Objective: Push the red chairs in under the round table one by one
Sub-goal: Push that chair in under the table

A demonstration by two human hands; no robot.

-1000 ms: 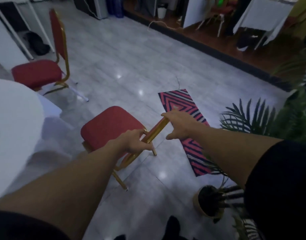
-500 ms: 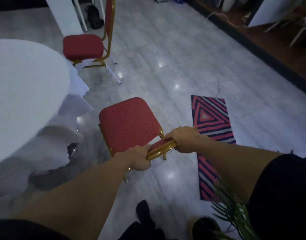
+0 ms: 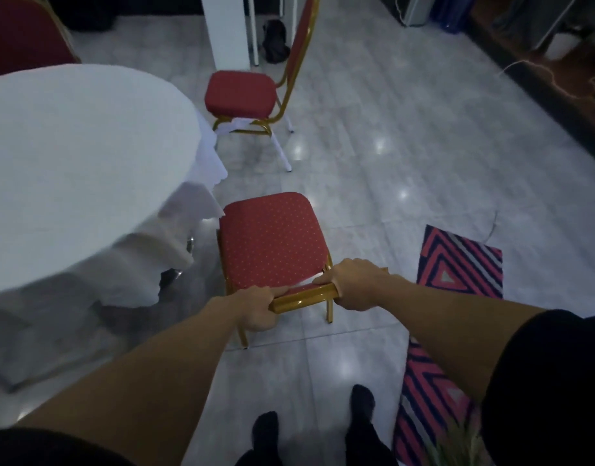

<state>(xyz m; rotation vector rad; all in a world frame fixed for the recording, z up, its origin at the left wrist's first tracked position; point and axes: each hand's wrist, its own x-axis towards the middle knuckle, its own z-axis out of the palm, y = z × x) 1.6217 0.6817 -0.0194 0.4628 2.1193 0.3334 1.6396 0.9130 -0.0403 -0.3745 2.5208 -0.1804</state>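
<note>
Both hands, left hand [image 3: 259, 309] and right hand [image 3: 354, 283], clamp the gold top rail [image 3: 302, 297] of the rigid, probably light red chair [image 3: 270, 242], positioned beside the round table [image 3: 70, 156].

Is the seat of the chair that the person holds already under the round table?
No. The whole red seat is visible beside the table, while both hands grip the chair's gold top rail.

The person is wearing a dark short-sleeved top, its black sleeves [image 3: 551, 381] ending above bare forearms (no watch or rings showing), and black socks or shoes [image 3: 361, 403] below.
</note>
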